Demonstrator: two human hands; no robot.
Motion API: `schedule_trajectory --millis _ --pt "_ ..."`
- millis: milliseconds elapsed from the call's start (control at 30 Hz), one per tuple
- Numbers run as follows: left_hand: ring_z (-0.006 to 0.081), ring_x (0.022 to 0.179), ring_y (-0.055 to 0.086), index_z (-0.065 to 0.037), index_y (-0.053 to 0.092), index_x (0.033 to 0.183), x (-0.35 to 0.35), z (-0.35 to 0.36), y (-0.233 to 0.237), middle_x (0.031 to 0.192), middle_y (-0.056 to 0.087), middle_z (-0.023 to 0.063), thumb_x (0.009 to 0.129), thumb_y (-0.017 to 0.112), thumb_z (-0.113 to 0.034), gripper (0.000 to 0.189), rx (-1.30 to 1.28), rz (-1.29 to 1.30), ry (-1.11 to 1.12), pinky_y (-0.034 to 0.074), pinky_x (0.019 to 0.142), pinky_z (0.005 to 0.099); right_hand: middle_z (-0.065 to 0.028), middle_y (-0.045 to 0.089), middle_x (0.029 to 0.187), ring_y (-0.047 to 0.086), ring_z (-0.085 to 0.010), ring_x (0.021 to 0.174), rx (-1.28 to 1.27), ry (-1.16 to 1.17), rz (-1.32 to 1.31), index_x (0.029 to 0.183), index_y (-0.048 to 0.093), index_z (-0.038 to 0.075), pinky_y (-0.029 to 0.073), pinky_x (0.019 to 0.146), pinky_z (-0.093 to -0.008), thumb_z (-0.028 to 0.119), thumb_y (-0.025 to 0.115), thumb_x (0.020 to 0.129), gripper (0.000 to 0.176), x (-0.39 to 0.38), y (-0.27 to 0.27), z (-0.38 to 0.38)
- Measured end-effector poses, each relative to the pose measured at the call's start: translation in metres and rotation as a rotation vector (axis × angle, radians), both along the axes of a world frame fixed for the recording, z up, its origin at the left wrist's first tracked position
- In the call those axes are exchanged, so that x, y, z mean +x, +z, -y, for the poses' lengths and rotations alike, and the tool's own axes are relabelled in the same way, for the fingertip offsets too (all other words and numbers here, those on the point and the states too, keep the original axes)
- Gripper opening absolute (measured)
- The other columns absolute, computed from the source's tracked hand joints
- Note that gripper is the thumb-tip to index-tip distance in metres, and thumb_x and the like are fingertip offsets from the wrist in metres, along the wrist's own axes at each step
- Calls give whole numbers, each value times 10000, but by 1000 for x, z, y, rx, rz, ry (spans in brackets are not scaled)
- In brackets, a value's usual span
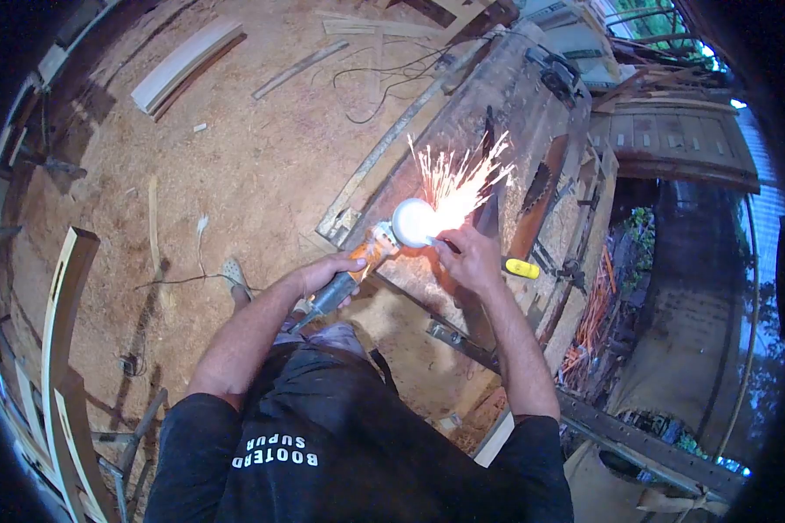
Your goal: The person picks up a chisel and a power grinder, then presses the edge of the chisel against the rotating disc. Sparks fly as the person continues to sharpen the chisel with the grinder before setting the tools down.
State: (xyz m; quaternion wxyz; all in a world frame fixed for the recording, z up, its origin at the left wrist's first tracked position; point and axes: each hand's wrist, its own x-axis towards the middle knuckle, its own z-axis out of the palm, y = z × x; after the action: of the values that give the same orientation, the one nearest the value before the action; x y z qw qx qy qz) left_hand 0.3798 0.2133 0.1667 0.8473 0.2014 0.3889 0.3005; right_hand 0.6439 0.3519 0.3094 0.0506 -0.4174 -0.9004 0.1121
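My left hand [330, 275] is wrapped around the body of an orange and grey angle grinder [371, 254]. Its pale round disc [413, 221] faces up, and bright sparks [462, 179] fan out from it toward the far side. Pinched in my right hand [471, 260] is a small metal piece [431, 241], its end against the disc's edge. Glare and my fingers hide most of that piece, so its kind does not show. Both hands are over the near end of a wooden saw table [410, 277]. A yellow object [522, 268] lies just right of my right hand.
A toothed circular saw blade [539, 186] stands up from the table. Curved wooden pieces [187, 68] lie on the sawdust-covered floor [279, 157], and more curved timber [65, 331] stands at left. A black cable [384, 71] loops across the floor near the table.
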Motion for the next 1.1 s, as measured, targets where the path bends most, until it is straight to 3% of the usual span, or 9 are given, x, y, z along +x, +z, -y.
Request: schedule_trajectory --millis 67,167,1100 --pt "208 627 676 -85 475 1300 -1 -2 -11 888 654 117 955 646 -550 604 -15 40 -32 584 548 356 -78 662 857 702 -299 797 -4 -4 15 991 750 178 569 692 -434 271 750 856 164 0 1 1" --pt "210 632 677 -92 467 1315 0 -1 -10 895 653 118 951 653 -553 616 -20 38 -28 585 550 353 -79 660 853 701 -299 793 -5 3 19 987 749 175 568 689 -432 257 750 854 157 0 3 3" --pt "217 631 681 -79 450 1369 1 -1 -14 932 654 135 947 652 -559 670 -12 37 -26 590 549 356 -70 664 842 707 -292 770 28 13 31 997 752 181 569 655 -429 278 753 874 157 -2 5 0"
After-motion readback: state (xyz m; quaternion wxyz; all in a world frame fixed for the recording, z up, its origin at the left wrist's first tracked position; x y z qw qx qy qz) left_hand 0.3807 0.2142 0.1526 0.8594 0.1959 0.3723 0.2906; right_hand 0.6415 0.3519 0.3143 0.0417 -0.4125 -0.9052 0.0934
